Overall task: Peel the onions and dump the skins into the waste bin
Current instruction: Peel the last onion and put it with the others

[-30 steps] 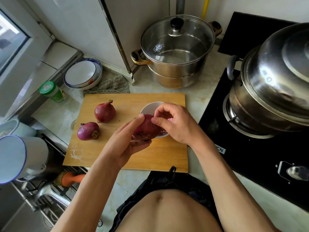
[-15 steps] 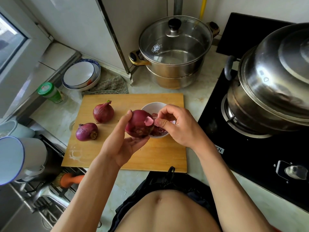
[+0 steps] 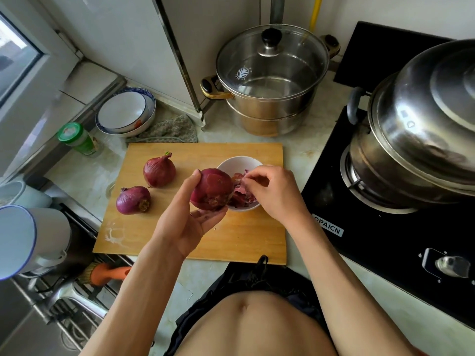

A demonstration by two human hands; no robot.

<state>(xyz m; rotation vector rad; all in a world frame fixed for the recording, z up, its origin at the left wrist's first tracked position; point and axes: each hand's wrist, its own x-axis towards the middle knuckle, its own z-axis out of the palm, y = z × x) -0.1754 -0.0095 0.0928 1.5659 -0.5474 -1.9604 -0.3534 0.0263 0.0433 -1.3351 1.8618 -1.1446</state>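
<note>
My left hand point(image 3: 189, 222) holds a red onion point(image 3: 212, 188) above the wooden cutting board point(image 3: 180, 242), thumb and fingers curled around it. My right hand point(image 3: 272, 194) is over a small white bowl point(image 3: 232, 163) on the board, its fingertips pinching a strip of purple onion skin point(image 3: 243, 177). More skins point(image 3: 240, 197) lie in the bowl. Two unpeeled red onions rest on the board's left part, one farther back point(image 3: 159, 170), one nearer point(image 3: 133, 200).
A steel pot with a glass lid point(image 3: 270, 80) stands behind the board. A large lidded steel pot point(image 3: 416, 140) sits on the black gas stove point(image 3: 380, 240) at right. Stacked bowls point(image 3: 126, 111), a green-capped jar point(image 3: 77, 140) and a cloth point(image 3: 169, 129) are back left. A sink point(image 3: 51, 291) lies left.
My left hand lifted and turned the onion away from the bowl. My right hand pulled a piece of skin off and moved it over the bowl.
</note>
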